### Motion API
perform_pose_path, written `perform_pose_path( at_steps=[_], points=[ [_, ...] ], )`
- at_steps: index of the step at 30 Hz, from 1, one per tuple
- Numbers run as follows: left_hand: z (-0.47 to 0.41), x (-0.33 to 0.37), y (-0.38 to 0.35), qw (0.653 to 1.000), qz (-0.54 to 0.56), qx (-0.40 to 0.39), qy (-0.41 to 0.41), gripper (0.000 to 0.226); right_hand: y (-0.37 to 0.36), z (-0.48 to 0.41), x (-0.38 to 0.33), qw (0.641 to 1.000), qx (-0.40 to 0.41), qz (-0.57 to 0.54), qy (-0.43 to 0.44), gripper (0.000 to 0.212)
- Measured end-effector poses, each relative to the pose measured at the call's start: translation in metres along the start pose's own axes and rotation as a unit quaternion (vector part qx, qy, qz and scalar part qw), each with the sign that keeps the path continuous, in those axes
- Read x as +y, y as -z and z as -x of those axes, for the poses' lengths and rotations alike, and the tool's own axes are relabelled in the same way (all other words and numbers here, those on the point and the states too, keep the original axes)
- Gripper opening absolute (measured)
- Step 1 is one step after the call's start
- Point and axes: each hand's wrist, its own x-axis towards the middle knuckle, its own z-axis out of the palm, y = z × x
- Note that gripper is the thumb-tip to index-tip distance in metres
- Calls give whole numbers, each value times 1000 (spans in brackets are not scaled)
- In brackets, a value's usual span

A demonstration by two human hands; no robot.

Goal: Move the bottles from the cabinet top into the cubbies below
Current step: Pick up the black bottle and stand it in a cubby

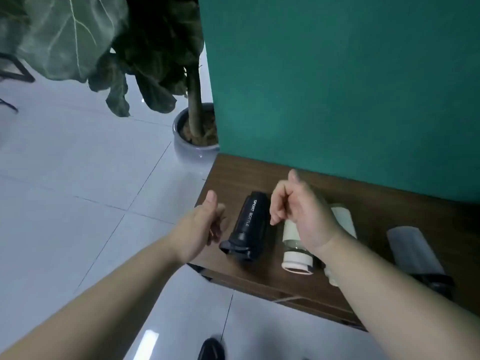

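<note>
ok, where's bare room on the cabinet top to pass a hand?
Free: the strip of brown wooden cabinet top between the teal wall and the bottles, and the left corner beside the black sport bottle. Crowded: the front edge, where black bottle, white bottle and grey bottle lie side by side.

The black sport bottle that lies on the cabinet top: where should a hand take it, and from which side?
Take the black sport bottle around its smooth barrel, near the "SPORT BOTTLE" lettering, coming from above-left. It lies on its side, cap end toward the front edge of the cabinet top. The open left hand is already beside it, and that flank is free; the white bottle lies close on the right.
</note>
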Motion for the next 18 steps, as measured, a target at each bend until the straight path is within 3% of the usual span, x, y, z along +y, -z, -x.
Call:
perform_pose_path(
  at_steps=[6,11,13,18],
  points=[
    [16,-105,-26,992,121,43,-10,99,-19,7,82,975,29,208,71,18],
    [42,-168,-53,981,178,63,-40,112,-36,20,139,911,46,399,92,67],
    [55,-185,-62,978,186,77,-52,110,-43,24,162,865,33,487,117,83],
    [97,-221,-85,966,222,112,-70,99,-55,29,191,741,35,658,131,89]
  ],
)
